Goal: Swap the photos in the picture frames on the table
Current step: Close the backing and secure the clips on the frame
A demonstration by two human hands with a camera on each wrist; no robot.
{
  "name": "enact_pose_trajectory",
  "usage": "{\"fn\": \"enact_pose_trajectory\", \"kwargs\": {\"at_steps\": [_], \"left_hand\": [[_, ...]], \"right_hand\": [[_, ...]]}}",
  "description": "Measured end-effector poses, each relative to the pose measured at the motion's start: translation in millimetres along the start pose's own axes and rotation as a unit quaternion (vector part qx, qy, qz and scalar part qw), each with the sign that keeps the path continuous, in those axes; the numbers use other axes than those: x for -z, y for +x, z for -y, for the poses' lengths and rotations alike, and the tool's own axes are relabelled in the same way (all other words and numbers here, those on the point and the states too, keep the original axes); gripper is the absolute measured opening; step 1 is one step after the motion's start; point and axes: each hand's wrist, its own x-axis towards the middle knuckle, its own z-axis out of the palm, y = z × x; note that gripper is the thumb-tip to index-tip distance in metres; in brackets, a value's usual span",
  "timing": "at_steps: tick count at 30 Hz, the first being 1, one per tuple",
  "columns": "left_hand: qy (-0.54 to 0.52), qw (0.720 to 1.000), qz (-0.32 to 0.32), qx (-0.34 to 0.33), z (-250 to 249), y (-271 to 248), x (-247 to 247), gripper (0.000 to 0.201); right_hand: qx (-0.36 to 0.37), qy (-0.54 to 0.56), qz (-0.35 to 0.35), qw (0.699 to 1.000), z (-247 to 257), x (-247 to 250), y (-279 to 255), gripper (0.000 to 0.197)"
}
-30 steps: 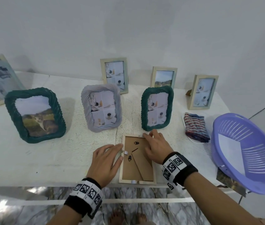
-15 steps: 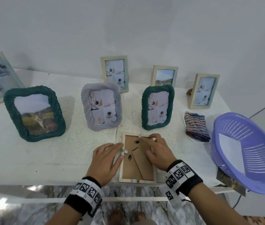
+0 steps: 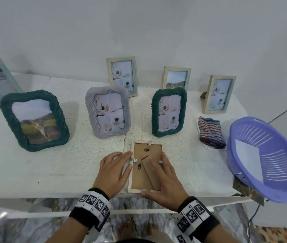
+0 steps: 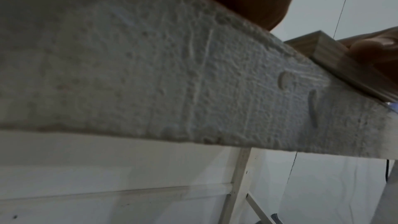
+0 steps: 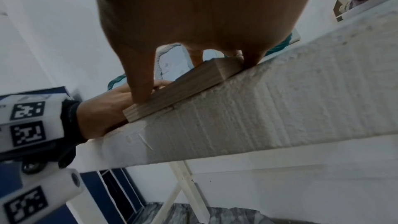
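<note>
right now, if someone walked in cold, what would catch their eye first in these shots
First, the small wooden frame lying face down at the near edge of the white table, its brown backing up, with the left hand flat at its left side and the right hand spread over its right side. Behind it stand three woven frames in a row, two dark green and one lilac. A purple basket overhangs the table's right end.

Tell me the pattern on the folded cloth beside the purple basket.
The folded cloth has red, blue and white stripes, best seen in the head view.
</note>
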Motion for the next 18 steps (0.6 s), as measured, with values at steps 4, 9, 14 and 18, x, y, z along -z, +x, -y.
{"fn": "enact_pose_trajectory", "kwargs": {"at_steps": [4,9,14,18], "left_hand": [[-0.003,1.0,0.0,-0.002,-1,-1,0,0.045],[-0.011,1.0,0.001,0.006,-3,-1,0,0.047],[-0.019,1.0,0.0,0.015,-4,-2,0,0.049],[-0.08,0.994,0.012,0.068,-15,-1,1,0.058]], "right_hand": [[0.007,-0.003,0.005,1.0,-1,-4,2,0.1],[-0.005,0.001,-0.008,1.0,2,-8,4,0.089],[-0.013,0.007,-0.022,1.0,1,-12,6,0.08],[-0.011,0.044,-0.028,0.999,-1,-9,6,0.077]]}}
